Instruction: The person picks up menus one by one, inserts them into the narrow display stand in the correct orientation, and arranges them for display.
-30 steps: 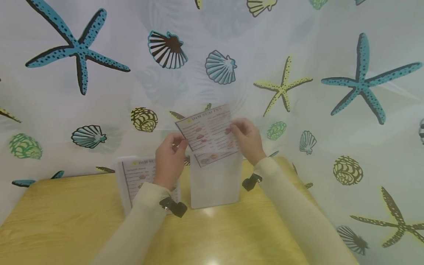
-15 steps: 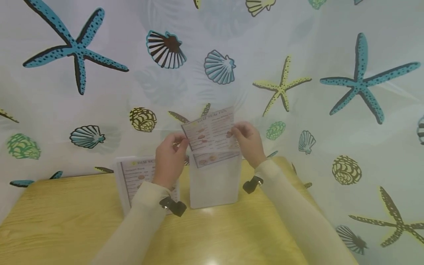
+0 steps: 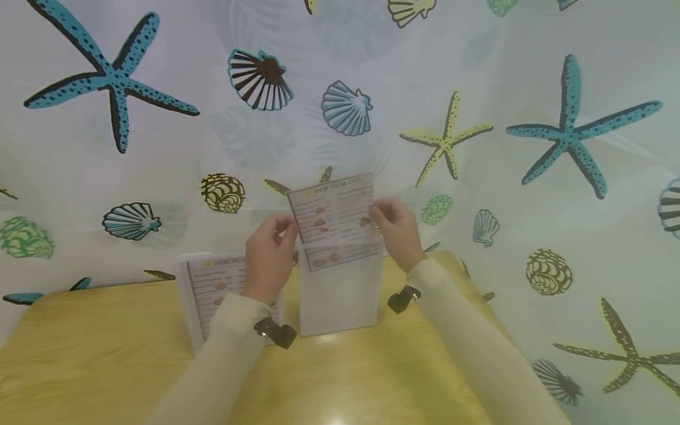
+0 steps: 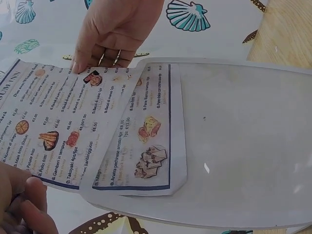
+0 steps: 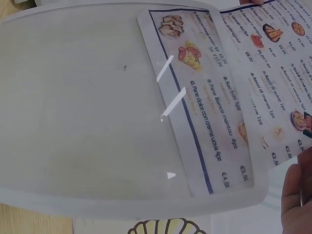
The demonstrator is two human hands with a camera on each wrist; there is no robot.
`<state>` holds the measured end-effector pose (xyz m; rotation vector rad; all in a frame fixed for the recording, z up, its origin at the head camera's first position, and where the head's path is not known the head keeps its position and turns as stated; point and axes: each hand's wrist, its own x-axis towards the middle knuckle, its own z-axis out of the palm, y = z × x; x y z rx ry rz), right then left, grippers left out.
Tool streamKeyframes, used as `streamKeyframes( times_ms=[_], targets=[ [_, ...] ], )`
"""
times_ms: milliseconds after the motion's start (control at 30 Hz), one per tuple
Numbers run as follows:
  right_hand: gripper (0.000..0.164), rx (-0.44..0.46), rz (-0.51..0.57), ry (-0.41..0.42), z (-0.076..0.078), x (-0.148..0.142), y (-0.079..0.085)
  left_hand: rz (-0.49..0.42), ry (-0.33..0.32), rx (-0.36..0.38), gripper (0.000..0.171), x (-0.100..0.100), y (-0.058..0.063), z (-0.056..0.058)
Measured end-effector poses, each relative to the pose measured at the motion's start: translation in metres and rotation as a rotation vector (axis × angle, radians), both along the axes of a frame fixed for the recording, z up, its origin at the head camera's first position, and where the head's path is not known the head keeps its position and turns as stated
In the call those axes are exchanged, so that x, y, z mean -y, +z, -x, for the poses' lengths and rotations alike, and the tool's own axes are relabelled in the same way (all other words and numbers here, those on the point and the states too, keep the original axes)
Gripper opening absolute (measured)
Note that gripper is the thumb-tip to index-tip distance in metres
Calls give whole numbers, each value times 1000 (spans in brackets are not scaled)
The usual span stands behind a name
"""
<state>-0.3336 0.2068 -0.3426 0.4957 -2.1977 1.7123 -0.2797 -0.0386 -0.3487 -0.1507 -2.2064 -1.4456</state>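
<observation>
A printed paper menu point(image 3: 334, 206) tilts slightly at the top of a clear upright holder point(image 3: 340, 301). The sheet's lower strip sits behind the holder's front panel, while its upper part sticks out above. My left hand point(image 3: 269, 257) pinches the sheet's left edge; my right hand point(image 3: 401, 233) pinches the right edge. In the left wrist view, the holder point(image 4: 243, 131) shows a bare lower part and the menu point(image 4: 63, 122) bends a little at the mouth. The right wrist view has the menu's bottom edge inside, at a slant to the holder point(image 5: 87, 107).
To the left on the wooden table point(image 3: 95, 330) stands another holder with a similar menu point(image 3: 215, 289), partly covered by my left hand and forearm. A white curtain point(image 3: 303, 153) printed with starfish and shells hangs behind the table and along its right side.
The menu has turned to a less slanted angle and shifted slightly right relative to the holder. Both hands keep their pinch on its edges. The head view has drifted slightly.
</observation>
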Motion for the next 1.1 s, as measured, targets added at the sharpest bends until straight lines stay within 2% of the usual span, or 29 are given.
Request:
streamKeyframes(
  times_ms=[267,433,633,833,1000,1100],
  targets=[
    [19,23,-16,-13,-2,-4,-10,-3,-15,13,20,-4,0,2],
    [18,21,8,14,-3,-7,-14,10,-18,23,20,-6,-1,3],
    [26,-9,29,0,-4,-6,-9,19,-25,53,22,-8,-4,3],
    [30,9,45,27,-12,0,-1,34,-21,56,22,-7,-10,2],
    [27,13,44,16,-14,2,-3,37,-20,67,24,-8,-13,3],
    [26,14,52,31,-14,1,-6,26,-13,45,25,-8,-11,2]
  ],
)
